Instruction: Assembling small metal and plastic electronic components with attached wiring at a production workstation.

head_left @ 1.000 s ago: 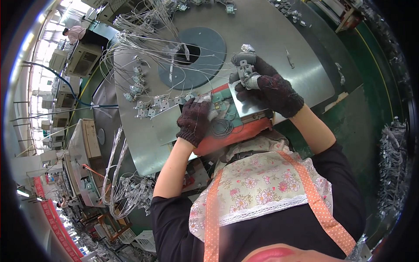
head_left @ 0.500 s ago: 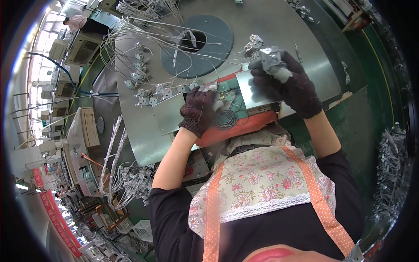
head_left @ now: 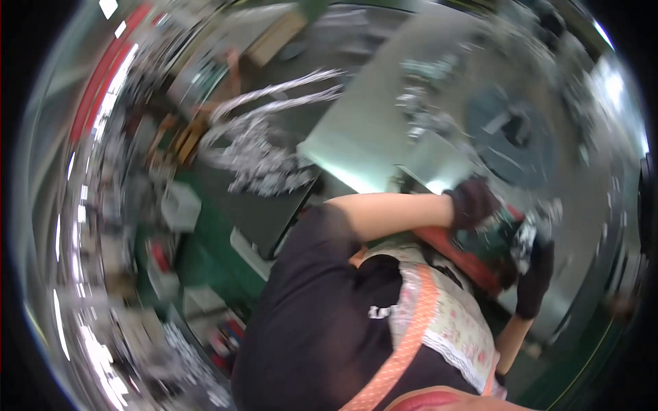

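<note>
Motion blurs the whole view. My left hand (head_left: pixel 473 203), in a dark knitted glove, is curled at the left end of a green fixture (head_left: pixel 483 241); what lies in its fingers is hidden. My right hand (head_left: pixel 536 277), gloved the same way, is closed around a silvery-grey part (head_left: pixel 526 240) at the fixture's right side. The part's exact kind is smeared. A red-orange padded edge (head_left: pixel 456 257) runs along the fixture's near side. Left of my left hand lies a flat metal plate (head_left: pixel 435 163) on the metal table (head_left: pixel 363 140).
A round grey-blue disc (head_left: pixel 504 157) with a dark centre hole is set on the table. Small connectors (head_left: pixel 421 113) with wires lie farther left. A heap of wire bundles (head_left: pixel 264 154) rests left of the table. White bins (head_left: pixel 180 205) stand beyond it on the green floor.
The view has swung left, so the table and both hands now appear farther right. My right hand has come down closer to my left hand and the fixture, still with the silvery-grey part.
</note>
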The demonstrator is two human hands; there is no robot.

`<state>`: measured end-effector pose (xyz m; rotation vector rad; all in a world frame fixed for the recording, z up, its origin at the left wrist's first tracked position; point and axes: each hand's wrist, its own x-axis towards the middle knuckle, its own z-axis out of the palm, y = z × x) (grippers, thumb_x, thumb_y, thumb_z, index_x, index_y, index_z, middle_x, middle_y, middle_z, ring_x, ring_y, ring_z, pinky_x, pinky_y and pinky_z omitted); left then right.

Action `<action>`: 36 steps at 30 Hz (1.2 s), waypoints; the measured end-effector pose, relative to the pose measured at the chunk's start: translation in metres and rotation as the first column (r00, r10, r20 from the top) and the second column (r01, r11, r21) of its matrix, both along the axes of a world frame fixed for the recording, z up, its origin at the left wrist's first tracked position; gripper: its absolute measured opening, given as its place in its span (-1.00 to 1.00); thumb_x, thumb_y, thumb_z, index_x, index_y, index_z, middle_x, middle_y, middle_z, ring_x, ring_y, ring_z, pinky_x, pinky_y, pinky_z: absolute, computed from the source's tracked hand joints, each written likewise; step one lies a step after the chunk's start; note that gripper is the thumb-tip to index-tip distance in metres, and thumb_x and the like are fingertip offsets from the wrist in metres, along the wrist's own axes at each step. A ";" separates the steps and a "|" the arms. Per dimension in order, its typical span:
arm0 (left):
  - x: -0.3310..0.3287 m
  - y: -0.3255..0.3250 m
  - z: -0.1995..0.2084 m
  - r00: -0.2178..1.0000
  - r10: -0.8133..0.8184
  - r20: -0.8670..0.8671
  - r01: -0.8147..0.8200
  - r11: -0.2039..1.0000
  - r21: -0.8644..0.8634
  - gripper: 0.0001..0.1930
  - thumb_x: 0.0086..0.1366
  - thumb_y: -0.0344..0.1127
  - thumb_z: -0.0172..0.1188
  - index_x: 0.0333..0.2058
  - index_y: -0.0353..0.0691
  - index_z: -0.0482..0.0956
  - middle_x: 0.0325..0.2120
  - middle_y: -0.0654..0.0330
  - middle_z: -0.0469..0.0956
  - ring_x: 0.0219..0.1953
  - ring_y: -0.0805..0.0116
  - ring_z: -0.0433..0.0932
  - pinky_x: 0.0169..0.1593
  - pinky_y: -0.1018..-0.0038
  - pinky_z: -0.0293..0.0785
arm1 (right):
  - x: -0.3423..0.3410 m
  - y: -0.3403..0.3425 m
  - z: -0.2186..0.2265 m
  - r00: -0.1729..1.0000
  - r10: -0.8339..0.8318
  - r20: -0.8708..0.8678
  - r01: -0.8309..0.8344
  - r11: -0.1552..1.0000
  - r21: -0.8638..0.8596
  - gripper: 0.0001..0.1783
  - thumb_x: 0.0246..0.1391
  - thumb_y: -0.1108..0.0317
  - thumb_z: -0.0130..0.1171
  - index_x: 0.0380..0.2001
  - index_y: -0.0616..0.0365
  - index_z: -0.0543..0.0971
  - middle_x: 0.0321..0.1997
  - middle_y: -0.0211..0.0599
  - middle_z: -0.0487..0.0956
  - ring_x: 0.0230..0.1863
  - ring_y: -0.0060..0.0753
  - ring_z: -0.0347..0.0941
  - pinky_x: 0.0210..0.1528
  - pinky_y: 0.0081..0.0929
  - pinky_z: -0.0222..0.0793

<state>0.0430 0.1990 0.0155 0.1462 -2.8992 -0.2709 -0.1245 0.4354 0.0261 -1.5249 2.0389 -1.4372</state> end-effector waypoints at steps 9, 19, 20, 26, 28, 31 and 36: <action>-0.009 0.023 -0.006 0.998 0.046 -0.047 -0.051 0.992 -0.112 -0.78 0.02 -0.22 0.31 -0.42 -0.25 0.67 -0.48 0.05 0.66 -0.37 -0.03 0.67 -0.27 0.08 0.56 | 0.005 0.003 0.041 0.678 0.181 0.713 -0.159 0.982 -0.099 -0.43 0.26 0.18 0.21 0.24 0.23 0.43 0.06 -0.20 0.57 -0.01 -0.34 0.56 0.04 -0.30 0.50; -0.018 0.009 -0.034 0.964 -0.059 -0.259 0.031 0.993 -0.111 -0.75 -0.22 -0.21 0.34 -0.55 -0.22 0.61 -0.66 0.01 0.53 -0.59 0.02 0.55 -0.55 0.13 0.52 | -0.026 -0.018 0.024 0.966 -0.030 0.257 0.002 0.994 0.109 -0.41 0.25 0.25 0.20 0.29 0.23 0.39 0.09 -0.24 0.55 -0.01 -0.33 0.54 0.02 -0.38 0.49; -0.018 0.009 -0.040 0.952 -0.061 -0.299 0.033 0.995 -0.098 -0.74 -0.21 -0.20 0.34 -0.51 -0.19 0.61 -0.66 0.03 0.53 -0.58 0.02 0.55 -0.53 0.14 0.54 | -0.060 0.002 0.007 0.941 -0.015 0.337 -0.027 0.992 0.120 -0.34 0.19 0.23 0.26 0.32 0.17 0.37 0.11 -0.27 0.55 0.02 -0.31 0.55 0.03 -0.42 0.47; 0.004 -0.014 -0.023 0.907 0.044 -0.418 0.149 0.896 0.418 -0.48 0.13 0.00 0.47 -0.01 -0.15 0.63 -0.09 0.04 0.65 -0.05 -0.01 0.64 0.04 0.15 0.55 | -0.008 -0.028 0.050 0.224 0.422 0.878 -0.076 0.906 -0.416 -0.34 0.29 0.17 0.10 0.41 0.04 0.27 0.04 -0.36 0.55 -0.08 -0.32 0.48 -0.02 -0.40 0.45; -0.008 -0.026 0.029 0.995 0.055 0.086 -0.098 0.755 0.649 -0.54 0.15 -0.04 0.47 -0.04 -0.12 0.65 0.00 0.03 0.65 0.08 0.01 0.61 0.20 0.20 0.48 | 0.018 -0.042 0.088 0.290 0.105 0.951 0.104 0.985 -0.140 -0.50 0.21 0.37 0.29 0.20 0.16 0.47 0.08 -0.24 0.58 0.08 -0.31 0.54 0.11 -0.32 0.52; -0.039 -0.062 0.034 0.981 -0.003 0.192 -0.121 0.768 0.629 -0.60 0.08 -0.14 0.39 -0.10 -0.13 0.67 0.04 0.05 0.66 0.13 0.04 0.60 0.23 0.27 0.45 | 0.014 -0.059 0.077 0.872 0.152 0.466 -0.165 0.986 -0.013 -0.45 0.04 0.53 0.36 0.14 0.15 0.53 0.03 -0.27 0.60 0.01 -0.33 0.58 0.04 -0.35 0.55; -0.061 -0.123 0.035 0.818 0.139 0.559 -0.322 0.915 0.244 -0.54 0.02 -0.03 0.34 -0.10 -0.10 0.69 -0.02 0.04 0.68 0.06 0.03 0.64 0.13 0.25 0.51 | 0.020 -0.087 0.070 0.937 0.170 -0.305 -0.098 0.967 0.237 -0.45 -0.11 0.51 0.31 0.05 0.09 0.55 -0.16 -0.13 0.60 -0.20 -0.04 0.62 -0.17 -0.19 0.58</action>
